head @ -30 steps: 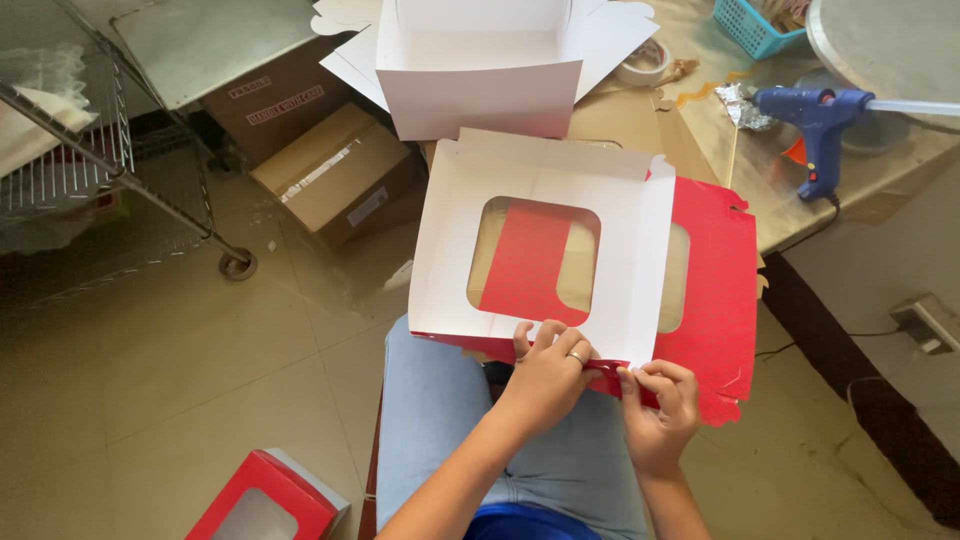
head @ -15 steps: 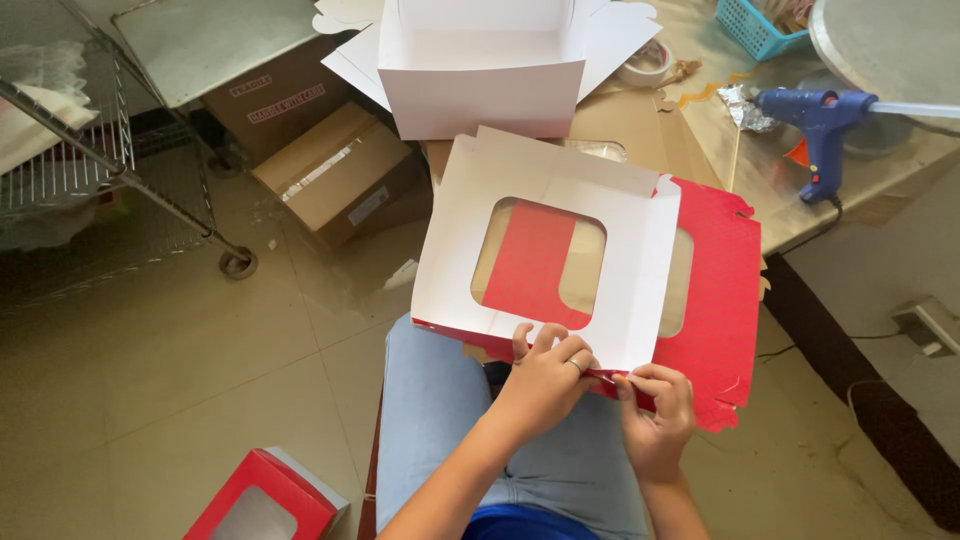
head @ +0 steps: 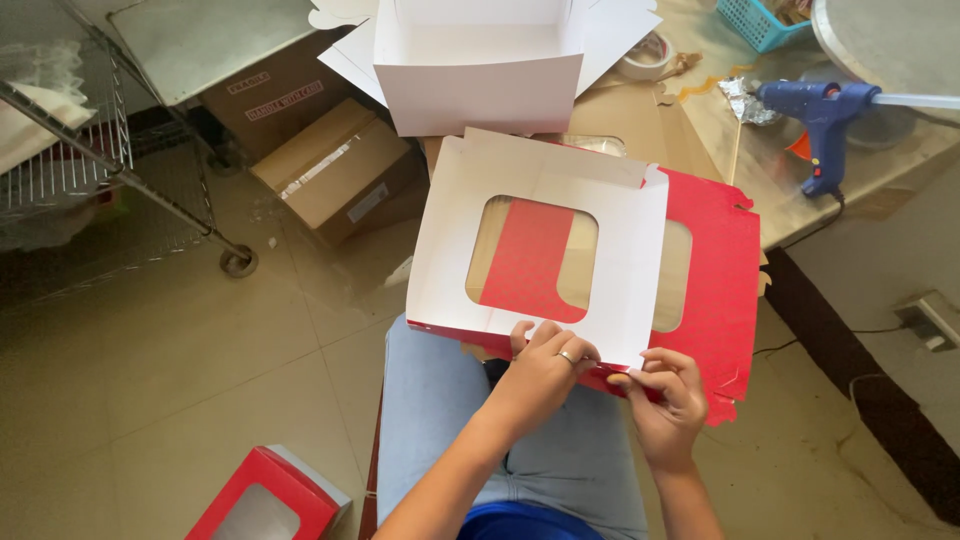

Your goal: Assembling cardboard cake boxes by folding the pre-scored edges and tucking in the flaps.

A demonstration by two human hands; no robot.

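Flat window box (head: pixel 545 190), white inside and red outside, has tilted slightly since half a second ago, held over the lap. Left hand (head: pixel 540 372) and right hand (head: pixel 668 400) pinch its near edge; fingers apparently working a tab.

Blue glue gun (head: pixel 822 112), tape roll (head: pixel 645 55), brown cartons (head: pixel 335 170), wire rack (head: pixel 90 150).
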